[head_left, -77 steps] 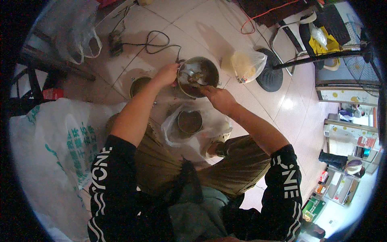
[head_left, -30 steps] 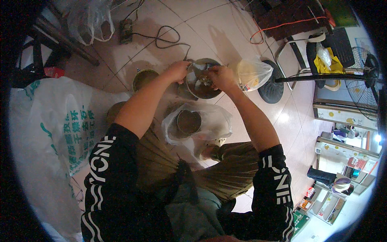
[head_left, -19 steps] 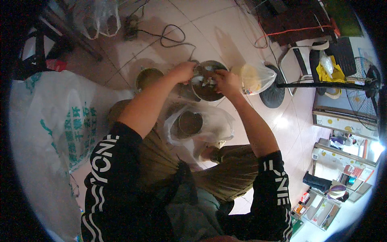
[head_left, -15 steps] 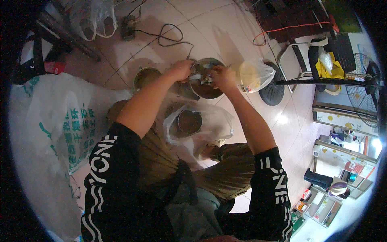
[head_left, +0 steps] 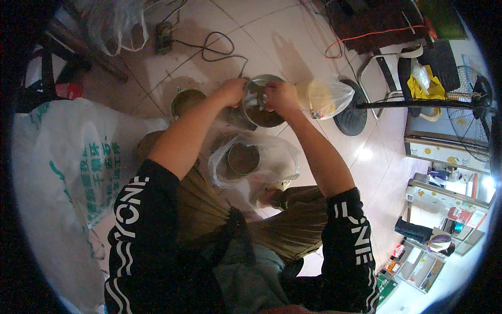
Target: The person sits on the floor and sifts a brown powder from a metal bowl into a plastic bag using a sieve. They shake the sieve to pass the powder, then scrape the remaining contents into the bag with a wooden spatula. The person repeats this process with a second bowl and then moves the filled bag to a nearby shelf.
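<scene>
A round metal bowl [head_left: 265,118] with a shiny inner wall stands on the floor ahead of me, brownish inside. My left hand [head_left: 232,93] is closed at its left rim and appears to grip it; the fingertips are partly hidden. Over the bowl's right side, my right hand [head_left: 282,97] reaches in with fingers bunched; what they pinch, if anything, is too dark to make out. Nearer me, a clear plastic bag [head_left: 280,162] surrounds a round container [head_left: 243,159]. Another round container [head_left: 188,102] sits left of the bowl, partly behind my left forearm.
A dark cord [head_left: 217,51] loops across the tiles toward the bowl. To the right are a clear bag with pale contents [head_left: 325,99] and a standing fan's round base [head_left: 350,111]. A large white sack [head_left: 68,157] fills the left side. An orange cord [head_left: 366,36] lies at the back right.
My right hand has shifted slightly left, further over the bowl, its fingers drawn closer together. The left hand stays at the rim. The whole view has shifted a little.
</scene>
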Demonstrator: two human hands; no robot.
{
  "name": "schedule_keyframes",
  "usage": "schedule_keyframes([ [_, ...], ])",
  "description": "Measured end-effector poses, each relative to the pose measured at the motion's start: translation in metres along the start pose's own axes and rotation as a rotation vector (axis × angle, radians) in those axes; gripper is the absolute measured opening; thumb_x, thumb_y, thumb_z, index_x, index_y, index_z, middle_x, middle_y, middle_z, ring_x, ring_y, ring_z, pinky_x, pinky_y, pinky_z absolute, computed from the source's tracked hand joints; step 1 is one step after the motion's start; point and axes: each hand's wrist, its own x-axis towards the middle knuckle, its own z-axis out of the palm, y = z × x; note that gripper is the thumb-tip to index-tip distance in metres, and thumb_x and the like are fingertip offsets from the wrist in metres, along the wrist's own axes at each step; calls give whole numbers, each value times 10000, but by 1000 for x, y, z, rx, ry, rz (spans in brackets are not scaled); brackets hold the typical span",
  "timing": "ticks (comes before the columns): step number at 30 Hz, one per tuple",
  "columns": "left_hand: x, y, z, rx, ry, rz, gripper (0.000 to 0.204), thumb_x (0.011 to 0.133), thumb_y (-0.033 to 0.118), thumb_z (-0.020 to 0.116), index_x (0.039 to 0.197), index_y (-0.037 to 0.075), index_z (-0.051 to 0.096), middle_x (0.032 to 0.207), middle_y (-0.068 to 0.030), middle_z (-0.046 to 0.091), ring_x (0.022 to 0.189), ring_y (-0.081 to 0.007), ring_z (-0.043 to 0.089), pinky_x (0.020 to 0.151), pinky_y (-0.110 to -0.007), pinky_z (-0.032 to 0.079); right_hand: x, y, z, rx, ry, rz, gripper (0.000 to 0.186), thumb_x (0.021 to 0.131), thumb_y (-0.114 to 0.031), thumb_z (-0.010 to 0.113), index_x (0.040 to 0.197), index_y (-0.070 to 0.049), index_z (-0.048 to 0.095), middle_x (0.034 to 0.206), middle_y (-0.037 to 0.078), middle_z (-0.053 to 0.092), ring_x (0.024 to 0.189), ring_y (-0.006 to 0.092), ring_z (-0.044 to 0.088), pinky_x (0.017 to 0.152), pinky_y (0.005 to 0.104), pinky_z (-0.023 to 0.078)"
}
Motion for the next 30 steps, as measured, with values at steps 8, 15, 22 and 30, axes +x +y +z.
schedule_keyframes([
  [8, 3, 0, -2, 159, -60, 41, 236, 879, 105, 524, 1082, 33, 623, 737, -137, 686, 568, -252, 681, 500, -380, 543, 0, 43, -46, -423, -158, -300, 364, 799, -76, 597, 1150, -118, 685, 1000, 175, 692, 889, 348, 672, 804, 435, 539],
  [15, 9, -9, -2, 244, 11, 73, 241, 846, 38, 478, 1041, 18, 618, 728, -151, 685, 541, -237, 668, 496, -377, 535, -36, 87, -40, -534, -337, -481, 515, 800, -33, 525, 1305, -116, 572, 1080, 168, 661, 889, 355, 662, 801, 447, 539],
  [22, -7, 15, -8, 2, -17, -68, 326, 824, 3, 475, 1118, -1, 615, 720, -176, 666, 559, -254, 666, 519, -398, 535, -59, 72, -54, -498, -310, -476, 416, 829, -38, 512, 1234, -84, 597, 972, 183, 652, 783, 365, 665, 680, 463, 547],
  [30, 2, 1, -6, 127, -49, -16, 291, 823, -12, 462, 1070, -11, 616, 730, -180, 667, 557, -258, 665, 513, -397, 533, -46, 68, -30, -476, -216, -321, 194, 828, -82, 554, 1000, -33, 629, 851, 207, 662, 776, 398, 663, 668, 485, 543],
])
